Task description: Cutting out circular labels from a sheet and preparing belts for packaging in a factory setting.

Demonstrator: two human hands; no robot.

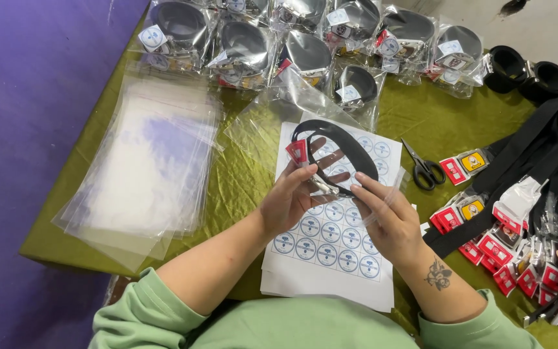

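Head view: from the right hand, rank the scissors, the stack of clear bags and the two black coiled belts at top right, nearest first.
From the right hand:
1. Scissors, just up and right.
2. Black coiled belts, far table corner, upper right.
3. Stack of clear bags, far left, past the left hand.

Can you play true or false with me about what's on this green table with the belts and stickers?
1. The left hand and right hand hold a coiled black belt together. True.
2. The black-handled scissors lie on the purple floor. False: they lie on the olive-green tablecloth, right of the sticker sheet.
3. Under the hands lies a white sheet of round blue-and-white stickers. True.
4. The stack of empty clear plastic bags sits at the right side of the table. False: it sits at the left.
5. Bagged rolled belts line the far edge of the table. True.
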